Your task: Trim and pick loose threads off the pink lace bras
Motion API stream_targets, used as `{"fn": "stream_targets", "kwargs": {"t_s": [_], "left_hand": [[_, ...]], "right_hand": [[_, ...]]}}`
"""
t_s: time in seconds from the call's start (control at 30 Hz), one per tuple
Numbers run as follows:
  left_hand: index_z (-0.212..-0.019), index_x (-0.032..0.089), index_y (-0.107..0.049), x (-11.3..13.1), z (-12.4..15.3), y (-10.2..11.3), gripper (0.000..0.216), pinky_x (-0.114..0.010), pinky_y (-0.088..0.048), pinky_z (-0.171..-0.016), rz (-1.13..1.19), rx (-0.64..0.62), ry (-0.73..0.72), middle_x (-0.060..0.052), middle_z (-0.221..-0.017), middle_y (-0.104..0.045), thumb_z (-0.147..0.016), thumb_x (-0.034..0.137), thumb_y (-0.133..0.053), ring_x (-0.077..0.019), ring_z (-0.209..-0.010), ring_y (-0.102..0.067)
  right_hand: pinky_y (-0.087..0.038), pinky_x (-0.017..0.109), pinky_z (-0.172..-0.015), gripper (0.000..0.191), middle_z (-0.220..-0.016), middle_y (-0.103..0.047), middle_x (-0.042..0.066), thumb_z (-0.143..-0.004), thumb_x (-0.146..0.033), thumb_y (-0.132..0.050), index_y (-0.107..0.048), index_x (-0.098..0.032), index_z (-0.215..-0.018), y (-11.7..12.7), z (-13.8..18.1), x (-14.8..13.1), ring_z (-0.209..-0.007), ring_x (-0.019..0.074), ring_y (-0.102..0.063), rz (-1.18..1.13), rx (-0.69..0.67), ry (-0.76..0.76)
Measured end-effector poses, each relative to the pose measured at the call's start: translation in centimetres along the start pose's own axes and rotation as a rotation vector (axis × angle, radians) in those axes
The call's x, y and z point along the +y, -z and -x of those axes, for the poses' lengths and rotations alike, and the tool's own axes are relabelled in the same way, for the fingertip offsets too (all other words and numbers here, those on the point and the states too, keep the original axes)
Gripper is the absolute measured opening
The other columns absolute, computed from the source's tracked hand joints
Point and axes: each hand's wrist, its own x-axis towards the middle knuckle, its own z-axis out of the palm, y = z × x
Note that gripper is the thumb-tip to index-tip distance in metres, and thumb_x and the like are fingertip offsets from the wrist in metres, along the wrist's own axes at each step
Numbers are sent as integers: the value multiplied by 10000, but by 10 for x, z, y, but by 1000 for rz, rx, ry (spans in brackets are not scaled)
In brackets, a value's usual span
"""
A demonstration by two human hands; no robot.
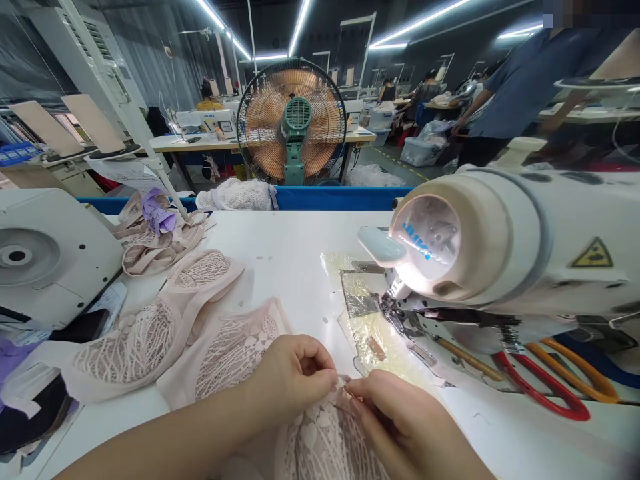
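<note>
The left hand (293, 380) and right hand (403, 413) nearly meet at the front of the white, smooth-topped desk (285, 243), thumb and fingers of each pinching the upper edge of a pale pink lace garment piece (317, 443). That piece hangs below the fingertips at the near edge of the view, well apart from the needle area of the white sewing machine with a rounded head (480, 233) to the right.

Just left of the hands lies a pale pink lace cup with a smooth fabric border (237, 350); beyond it is another pale lace bra section (135, 340), its cups already formed. Farther back sits a heap of beige straps and lace (165, 250) topped by a crumpled purple slip (159, 215). Red-handled scissors (550, 393) rest under the machine arm.

Work on the held piece seems partway: it has shape and lace, but its edge is being handled rather than laid down. What remains cannot be judged.

The fingers cover the pinched spot, so whether they grip a thread or a seam is unclear. The frame cuts off the piece's lower part, and whether it joins the neighbouring cup is hard to make out.
</note>
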Motion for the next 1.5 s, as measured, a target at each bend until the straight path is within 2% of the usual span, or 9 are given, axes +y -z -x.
{"fn": "stream_targets", "kwargs": {"t_s": [0.13, 0.77, 0.87, 1.03, 1.27, 1.37, 1.5], "left_hand": [[-573, 138, -536, 1, 1, -1, 15, -230, -398, -523, 2, 9, 0, -18, -553, -578, -570, 152, -532, -113, -537, -518], [-598, 133, -535, -1, 1, 0, 25, -224, -394, -527, -47, 1, -70, -17, -577, -566, -614, 136, -517, -111, -545, -508], [-584, 137, -545, -2, 2, -1, 63, -216, -410, -550, -169, 50, -164, -14, -605, -564, -628, 105, -512, -112, -580, -521], [-613, 150, -571, -6, 8, -2, 91, -230, -430, -596, -471, 142, -425, -25, -665, -591, -681, 117, -519, -124, -626, -550], [-692, 156, -555, -12, 11, 0, 93, -215, -428, -549, -665, 211, -772, -28, -667, -594, -730, 102, -488, -114, -590, -551], [-728, 155, -545, -13, 12, 1, 84, -218, -429, -549, -703, 225, -855, -30, -671, -593, -732, 91, -490, -116, -593, -546], [-738, 152, -539, -14, 14, 0, 95, -222, -433, -552, -715, 229, -888, -35, -674, -592, -727, 75, -487, -122, -603, -551]], "right_hand": [[-348, 226, -465, 249, -610, -501, -1, -891, -205, -361, -480, -198, -672, 0, -1, 0, -536, 120, -496, -10, 30, 10], [-362, 221, -487, 257, -617, -499, 6, -883, -182, -330, -506, -185, -696, 1, -3, -3, -541, 117, -495, 25, -17, -5], [-365, 225, -489, 257, -618, -504, 7, -877, -173, -327, -515, -184, -701, 1, -3, -4, -546, 121, -501, 25, -18, -11], [-348, 213, -468, 254, -586, -477, -12, -866, -166, -343, -451, -190, -637, 3, -3, -7, -517, 109, -484, 35, 10, -16], [-347, 213, -461, 262, -567, -456, -25, -872, -194, -344, -424, -194, -623, 3, -3, -14, -495, 103, -465, 5, 12, -55], [-352, 218, -463, 267, -570, -455, -23, -878, -204, -339, -435, -196, -629, 2, -3, -16, -496, 108, -465, -13, 18, -72], [-365, 228, -482, 276, -574, -459, -20, -879, -212, -331, -442, -196, -626, -1, -5, -19, -507, 116, -469, -34, 52, -97]]}}
